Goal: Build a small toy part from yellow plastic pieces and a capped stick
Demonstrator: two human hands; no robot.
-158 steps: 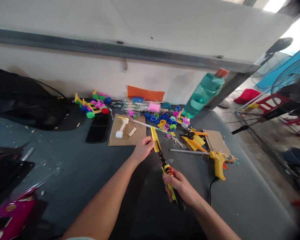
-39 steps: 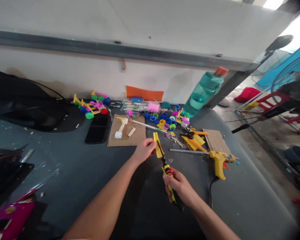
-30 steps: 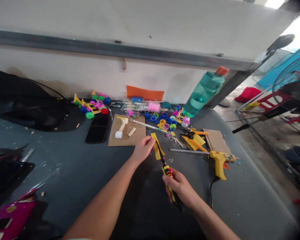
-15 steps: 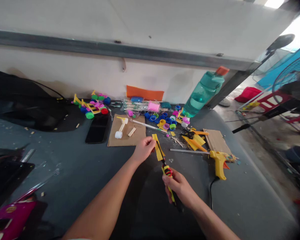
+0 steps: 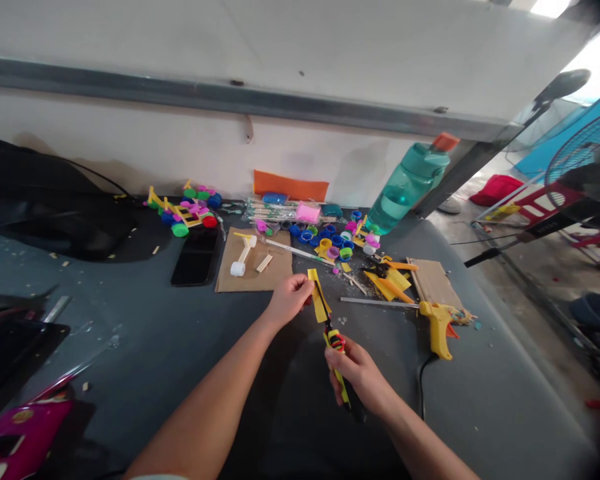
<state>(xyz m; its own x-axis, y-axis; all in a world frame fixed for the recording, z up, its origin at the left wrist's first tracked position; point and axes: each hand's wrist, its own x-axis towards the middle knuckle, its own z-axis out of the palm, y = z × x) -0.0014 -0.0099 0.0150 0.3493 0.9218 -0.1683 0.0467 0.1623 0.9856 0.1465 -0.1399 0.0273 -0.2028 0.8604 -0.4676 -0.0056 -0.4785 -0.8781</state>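
Observation:
Between thumb and fingers, my left hand [image 5: 290, 300] pinches the left edge of a narrow yellow strip [image 5: 316, 287], perhaps paper or foam sheet. My right hand [image 5: 357, 373] is closed round the yellow-and-black handles of scissors [image 5: 334, 339] with a red part near the pivot. Their dark blades run lengthwise along the strip, pointing away from me. Just beyond my left hand lies a piece of cardboard [image 5: 225, 280] bearing a small stick-and-white-cap assembly [image 5: 243, 255] and a short bundle of wooden sticks [image 5: 264, 263].
Several coloured bottle caps [image 5: 333, 252] sit behind the hands. A yellow glue gun [image 5: 437, 330] lies to the right, near yellow scraps [image 5: 390, 285]. At the back stands a tilted teal bottle [image 5: 403, 190]. A phone [image 5: 195, 259] and coloured cap models [image 5: 187, 217] are left.
My left hand and the yellow strip have shifted very slightly to the right. The scissors stay along the strip, and the other things on the table look unmoved.

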